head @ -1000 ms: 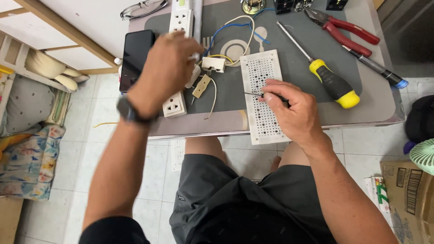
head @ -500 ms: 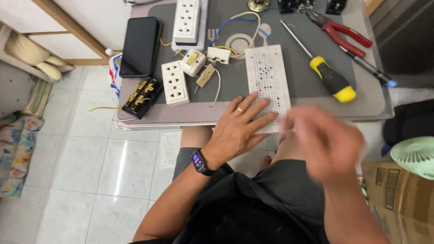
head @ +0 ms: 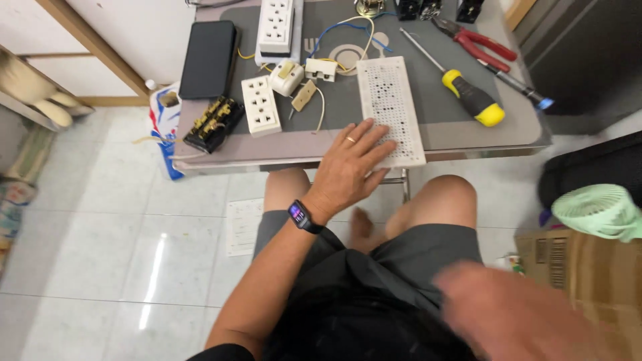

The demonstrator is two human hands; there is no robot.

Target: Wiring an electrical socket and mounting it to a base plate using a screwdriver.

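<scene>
Left hand point(head: 348, 167) flat, fingers spread, steadying white perforated rectangular plastic board point(head: 391, 107) at table edge; right hand point(head: 515, 314) blurred, grip unclear.

Grey desk point(head: 468, 137) carries: black phone point(head: 208, 59) far left, black terminal block point(head: 214, 124) near left, white socket plate point(head: 260, 114), perforated white board point(head: 388, 100) centre, yellow-handled screwdriver point(head: 461, 90), red pliers point(head: 476, 41) far right.

Bright, even indoor light fills the scene, with soft, faint shadows. A white glare patch shines on the glossy pale tiled floor point(head: 150, 267). The grey counter point(head: 468, 137) and the flat left hand point(head: 351, 167) are sharp; the right hand point(head: 515, 314) is smeared by motion blur. Edges bend slightly from the wide lens.
</scene>
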